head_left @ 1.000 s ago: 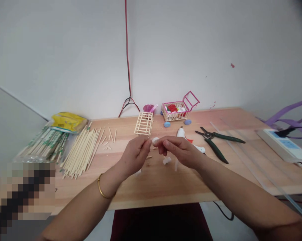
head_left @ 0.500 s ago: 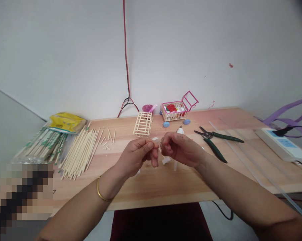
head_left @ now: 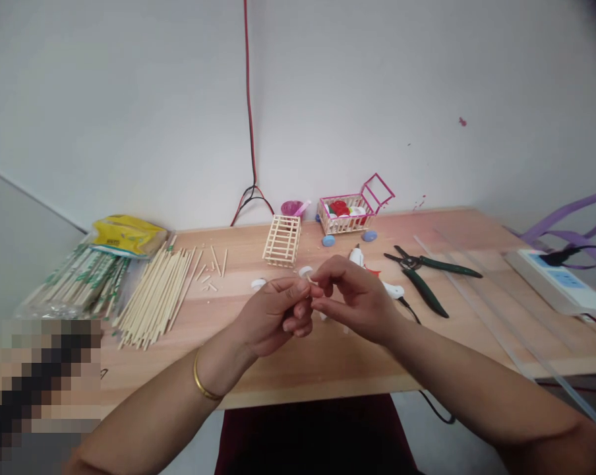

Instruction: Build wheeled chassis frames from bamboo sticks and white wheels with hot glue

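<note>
In front of the pale slatted wooden-stick crate [head_left: 283,241], the left hand [head_left: 272,313], thumb and forefinger pressed together, meets the right hand [head_left: 361,300], its fingers parted, anything pinched hidden, with a small round white cap [head_left: 304,271] just off the crate's near-right corner.

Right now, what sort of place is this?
Likely a small indoor craft workspace: a wooden table against a plain wall holds a pile of thin wooden sticks, green-handled cutters and a small stick-built cart.
</note>
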`<action>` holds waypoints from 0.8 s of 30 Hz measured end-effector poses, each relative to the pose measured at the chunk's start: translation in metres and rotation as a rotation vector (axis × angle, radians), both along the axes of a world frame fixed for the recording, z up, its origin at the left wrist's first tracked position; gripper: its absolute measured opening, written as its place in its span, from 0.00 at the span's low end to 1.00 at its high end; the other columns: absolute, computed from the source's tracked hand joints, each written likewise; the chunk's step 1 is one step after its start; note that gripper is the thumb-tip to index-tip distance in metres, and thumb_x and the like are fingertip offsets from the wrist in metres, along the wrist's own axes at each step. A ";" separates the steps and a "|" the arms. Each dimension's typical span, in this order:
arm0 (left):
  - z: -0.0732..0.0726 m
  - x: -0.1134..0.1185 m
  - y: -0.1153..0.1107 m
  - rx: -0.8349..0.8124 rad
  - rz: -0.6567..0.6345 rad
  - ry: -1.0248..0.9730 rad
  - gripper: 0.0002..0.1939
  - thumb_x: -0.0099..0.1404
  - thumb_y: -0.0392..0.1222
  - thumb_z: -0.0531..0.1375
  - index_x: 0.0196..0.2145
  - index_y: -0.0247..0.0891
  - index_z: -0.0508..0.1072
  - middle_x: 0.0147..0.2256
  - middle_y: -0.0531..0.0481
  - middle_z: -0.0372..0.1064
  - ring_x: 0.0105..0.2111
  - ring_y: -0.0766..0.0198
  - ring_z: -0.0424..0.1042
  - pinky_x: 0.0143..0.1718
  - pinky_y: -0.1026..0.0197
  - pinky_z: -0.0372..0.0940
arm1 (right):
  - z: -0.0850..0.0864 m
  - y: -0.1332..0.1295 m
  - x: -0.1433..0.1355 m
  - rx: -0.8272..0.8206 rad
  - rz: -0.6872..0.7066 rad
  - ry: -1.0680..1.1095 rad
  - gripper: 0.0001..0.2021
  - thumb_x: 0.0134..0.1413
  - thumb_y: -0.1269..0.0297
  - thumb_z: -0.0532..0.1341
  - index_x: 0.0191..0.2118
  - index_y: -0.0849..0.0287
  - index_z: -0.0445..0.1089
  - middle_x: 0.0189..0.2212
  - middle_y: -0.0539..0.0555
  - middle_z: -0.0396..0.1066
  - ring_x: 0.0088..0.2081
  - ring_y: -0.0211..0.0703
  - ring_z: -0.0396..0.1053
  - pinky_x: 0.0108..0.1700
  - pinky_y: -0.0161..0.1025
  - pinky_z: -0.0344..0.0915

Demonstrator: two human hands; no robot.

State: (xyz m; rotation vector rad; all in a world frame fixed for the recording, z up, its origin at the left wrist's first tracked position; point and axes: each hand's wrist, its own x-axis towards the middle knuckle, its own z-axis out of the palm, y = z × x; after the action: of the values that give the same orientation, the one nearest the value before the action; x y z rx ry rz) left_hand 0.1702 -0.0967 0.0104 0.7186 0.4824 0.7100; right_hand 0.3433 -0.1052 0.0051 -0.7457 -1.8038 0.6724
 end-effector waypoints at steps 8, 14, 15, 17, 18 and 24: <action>-0.003 0.002 0.000 0.035 -0.061 -0.030 0.11 0.64 0.42 0.60 0.28 0.31 0.72 0.22 0.54 0.61 0.17 0.75 0.58 0.22 0.65 0.59 | 0.000 -0.002 0.000 0.308 -0.182 -0.183 0.07 0.54 0.71 0.62 0.40 0.59 0.70 0.32 0.54 0.66 0.36 0.40 0.66 0.37 0.39 0.65; 0.000 0.001 0.003 0.029 -0.067 -0.060 0.08 0.64 0.38 0.59 0.34 0.29 0.75 0.24 0.52 0.63 0.20 0.73 0.61 0.26 0.64 0.62 | 0.005 0.003 0.008 0.163 -0.179 -0.120 0.04 0.58 0.70 0.59 0.31 0.58 0.66 0.27 0.50 0.63 0.31 0.37 0.63 0.34 0.38 0.62; -0.001 0.001 0.004 0.025 -0.026 -0.072 0.09 0.63 0.37 0.59 0.38 0.29 0.75 0.25 0.52 0.64 0.21 0.72 0.62 0.27 0.64 0.63 | 0.005 0.004 0.009 0.110 -0.177 -0.073 0.05 0.58 0.69 0.59 0.30 0.58 0.66 0.26 0.49 0.63 0.30 0.37 0.62 0.33 0.38 0.61; -0.002 -0.001 0.008 0.027 0.063 -0.099 0.13 0.61 0.36 0.62 0.43 0.29 0.74 0.27 0.52 0.65 0.23 0.73 0.63 0.29 0.65 0.65 | 0.005 0.007 0.011 0.059 -0.166 0.018 0.05 0.56 0.68 0.62 0.30 0.58 0.66 0.25 0.48 0.63 0.29 0.36 0.62 0.33 0.38 0.61; -0.003 -0.002 0.010 0.030 0.095 -0.112 0.15 0.59 0.35 0.63 0.45 0.30 0.74 0.29 0.51 0.65 0.25 0.73 0.64 0.31 0.65 0.66 | 0.005 0.007 0.012 0.060 -0.153 0.049 0.04 0.54 0.69 0.63 0.30 0.58 0.67 0.26 0.48 0.63 0.29 0.36 0.62 0.33 0.38 0.61; -0.007 -0.006 0.015 0.036 0.095 -0.113 0.21 0.55 0.29 0.65 0.47 0.33 0.73 0.36 0.50 0.68 0.34 0.70 0.70 0.41 0.65 0.68 | 0.004 0.001 0.012 0.234 -0.092 -0.036 0.09 0.51 0.74 0.65 0.39 0.56 0.73 0.32 0.51 0.68 0.34 0.36 0.66 0.35 0.36 0.65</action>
State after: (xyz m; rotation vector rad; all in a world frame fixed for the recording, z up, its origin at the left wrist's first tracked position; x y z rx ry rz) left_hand 0.1646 -0.0816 0.0030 0.6887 0.4037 0.8457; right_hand 0.3550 -0.1046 0.0096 -0.6813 -1.8306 0.3818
